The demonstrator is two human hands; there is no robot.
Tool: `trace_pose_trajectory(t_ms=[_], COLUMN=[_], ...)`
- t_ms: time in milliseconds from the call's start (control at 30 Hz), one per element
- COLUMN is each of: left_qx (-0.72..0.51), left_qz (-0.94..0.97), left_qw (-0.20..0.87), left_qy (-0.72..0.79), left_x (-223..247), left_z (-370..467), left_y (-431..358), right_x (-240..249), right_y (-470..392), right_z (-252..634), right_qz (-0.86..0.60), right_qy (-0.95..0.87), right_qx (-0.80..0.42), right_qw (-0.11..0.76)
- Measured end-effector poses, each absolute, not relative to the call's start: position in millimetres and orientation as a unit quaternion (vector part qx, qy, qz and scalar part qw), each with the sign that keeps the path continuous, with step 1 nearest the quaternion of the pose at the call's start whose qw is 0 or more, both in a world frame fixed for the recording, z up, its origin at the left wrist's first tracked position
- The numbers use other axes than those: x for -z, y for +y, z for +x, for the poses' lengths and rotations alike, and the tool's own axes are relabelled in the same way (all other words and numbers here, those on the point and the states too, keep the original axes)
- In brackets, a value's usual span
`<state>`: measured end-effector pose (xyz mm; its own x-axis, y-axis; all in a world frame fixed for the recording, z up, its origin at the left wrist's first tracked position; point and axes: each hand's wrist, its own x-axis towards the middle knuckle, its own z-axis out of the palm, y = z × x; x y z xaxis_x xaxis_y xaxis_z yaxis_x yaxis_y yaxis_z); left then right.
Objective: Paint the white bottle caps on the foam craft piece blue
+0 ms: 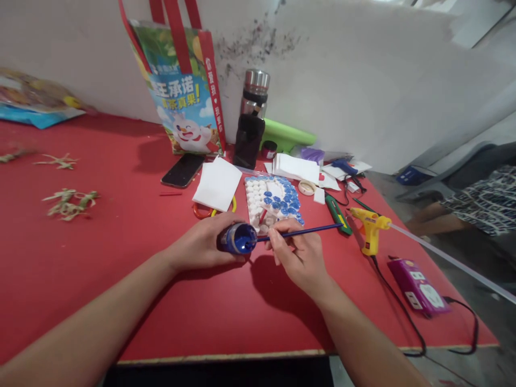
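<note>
My left hand point(207, 242) is wrapped round a small jar of blue paint point(241, 238), tilted so its open mouth faces right. Between the fingers of my right hand point(296, 252) is a thin blue paintbrush point(314, 230), its tip at the mouth of the jar. Just beyond both hands lies a panel of small white rounded pieces point(255, 196), many painted blue along the top and right. A reddish stick shows at its lower part, and my right hand hides its near edge.
A yellow glue gun point(370, 226), green utility knife point(337, 212) and purple power box point(419, 287) with cords lie at right. Behind are white paper point(217, 183), a phone point(183, 170), a steel bottle point(255, 91) and a printed bag point(183, 97). Another person's arm point(427, 217) shows at far right.
</note>
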<state>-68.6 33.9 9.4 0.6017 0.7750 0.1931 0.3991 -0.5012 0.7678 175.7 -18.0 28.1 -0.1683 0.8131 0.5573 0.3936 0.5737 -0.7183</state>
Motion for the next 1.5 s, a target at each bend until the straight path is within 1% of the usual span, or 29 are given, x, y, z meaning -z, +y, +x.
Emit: trace_pose_trajectory(t_ms=[433, 733, 1100, 1333, 1500], left_qx=[-0.262, -0.258, -0.255, -0.259, -0.252], left_qz=[0.815, 0.805, 0.807, 0.803, 0.802], left_qw=[0.372, 0.385, 0.382, 0.382, 0.385], left_qy=[0.360, 0.370, 0.371, 0.376, 0.381], left_x=[-8, -9, -8, -8, -9], left_z=[-70, -69, -70, -70, -69], left_y=[33, 34, 35, 36, 35], right_x=[-26, -30, -31, -29, -30], right_y=[-17, -19, -20, -20, -19], right_z=[176, 182, 189, 192, 191], right_qz=[-0.411, -0.415, -0.432, -0.429, -0.426], right_qy=[-0.740, -0.712, -0.721, -0.699, -0.711], right_qx=[-0.202, -0.198, -0.168, -0.181, -0.185], right_qw=[0.492, 0.531, 0.515, 0.542, 0.527])
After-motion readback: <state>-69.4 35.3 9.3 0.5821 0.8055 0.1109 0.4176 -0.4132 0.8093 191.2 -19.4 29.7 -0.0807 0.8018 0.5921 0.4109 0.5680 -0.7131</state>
